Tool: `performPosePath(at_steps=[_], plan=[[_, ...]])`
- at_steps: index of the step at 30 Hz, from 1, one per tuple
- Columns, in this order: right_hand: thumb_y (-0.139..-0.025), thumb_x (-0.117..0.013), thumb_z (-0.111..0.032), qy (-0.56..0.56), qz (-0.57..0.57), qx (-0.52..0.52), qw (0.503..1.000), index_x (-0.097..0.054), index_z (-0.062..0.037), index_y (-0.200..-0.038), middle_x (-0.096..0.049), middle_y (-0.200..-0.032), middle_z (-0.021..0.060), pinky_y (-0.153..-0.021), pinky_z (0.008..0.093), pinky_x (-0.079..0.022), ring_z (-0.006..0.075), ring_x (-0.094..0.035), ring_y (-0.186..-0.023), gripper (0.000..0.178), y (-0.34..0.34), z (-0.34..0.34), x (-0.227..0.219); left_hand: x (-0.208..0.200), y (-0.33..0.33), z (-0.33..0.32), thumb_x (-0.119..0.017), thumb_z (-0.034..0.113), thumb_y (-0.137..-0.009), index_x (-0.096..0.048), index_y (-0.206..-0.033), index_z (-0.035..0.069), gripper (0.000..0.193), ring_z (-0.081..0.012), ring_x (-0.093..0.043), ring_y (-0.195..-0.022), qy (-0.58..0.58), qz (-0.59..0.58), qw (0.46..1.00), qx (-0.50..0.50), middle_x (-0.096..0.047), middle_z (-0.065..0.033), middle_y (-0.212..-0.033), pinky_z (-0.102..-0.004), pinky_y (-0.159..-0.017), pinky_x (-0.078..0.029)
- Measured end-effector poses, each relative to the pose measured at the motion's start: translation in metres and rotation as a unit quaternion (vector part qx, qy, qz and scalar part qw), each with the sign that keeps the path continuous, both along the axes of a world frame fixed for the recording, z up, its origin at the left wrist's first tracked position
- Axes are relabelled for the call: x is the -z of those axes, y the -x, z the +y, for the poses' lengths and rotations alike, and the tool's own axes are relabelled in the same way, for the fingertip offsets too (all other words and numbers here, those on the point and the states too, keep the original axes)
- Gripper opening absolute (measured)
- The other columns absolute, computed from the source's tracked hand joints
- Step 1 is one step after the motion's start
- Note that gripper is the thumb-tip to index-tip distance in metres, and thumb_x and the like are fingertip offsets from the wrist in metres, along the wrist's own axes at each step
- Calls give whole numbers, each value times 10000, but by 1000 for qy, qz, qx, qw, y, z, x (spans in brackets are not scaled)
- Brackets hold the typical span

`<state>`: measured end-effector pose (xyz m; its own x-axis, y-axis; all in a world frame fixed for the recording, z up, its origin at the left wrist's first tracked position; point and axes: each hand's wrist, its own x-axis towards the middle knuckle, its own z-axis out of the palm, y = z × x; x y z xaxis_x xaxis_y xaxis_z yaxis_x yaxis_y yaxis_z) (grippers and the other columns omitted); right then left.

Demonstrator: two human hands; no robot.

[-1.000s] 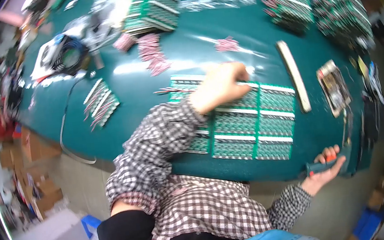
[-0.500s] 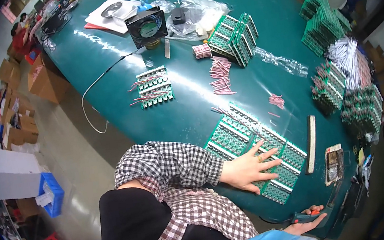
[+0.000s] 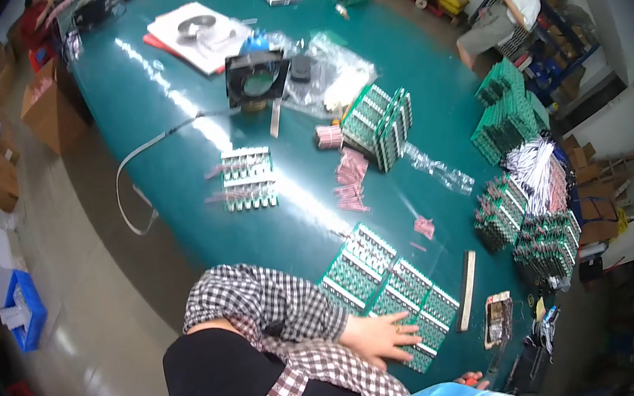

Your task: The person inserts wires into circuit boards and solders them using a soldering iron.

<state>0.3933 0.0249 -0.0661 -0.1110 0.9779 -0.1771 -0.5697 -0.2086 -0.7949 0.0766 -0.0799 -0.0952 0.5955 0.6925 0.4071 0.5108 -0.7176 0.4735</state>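
Head view: we see the left hand ungripping, fingers spread flat on the green circuit boards, which lie on the table at 5 o'clock of the view. Right hand, at 4 o'clock from the left, mostly hidden; orange bit by its fingers, we can't tell its grip. From the left hand: pale strip at 2, pink wires at 1, wired board at 11.

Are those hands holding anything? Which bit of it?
The left hand lies spread on green circuit boards, holding nothing. Something red shows at the right hand, but what's held, and where, can't be told.
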Motion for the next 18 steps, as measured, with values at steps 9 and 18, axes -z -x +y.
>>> performPosePath(at_steps=[9, 18], plan=[[-842, -558, -324, 50, -43, 170, 983, -543, -61, -906, -535, -708, -6, -437, 130, -379, 42, -479, -548, 271, 35, 0, -21, -73, 226, -91, -597, 115, -747, -579, -961, -5, 246, -320, -550, -948, -104, -85, 703, -698, -583, -163, -1025, -373, -826, -430], [-811, -481, -521, 65, -36, -13, 997, -584, -137, -964, -606, -865, 4, -638, 314, -458, 147, -549, -785, 426, -66, 34, 57, -30, 297, -138, -641, 196, -708, -595, -924, 41, 270, -299, -550, -888, 75, 4, 658, -750, -580, -118, -907, -382, -743, -442]])
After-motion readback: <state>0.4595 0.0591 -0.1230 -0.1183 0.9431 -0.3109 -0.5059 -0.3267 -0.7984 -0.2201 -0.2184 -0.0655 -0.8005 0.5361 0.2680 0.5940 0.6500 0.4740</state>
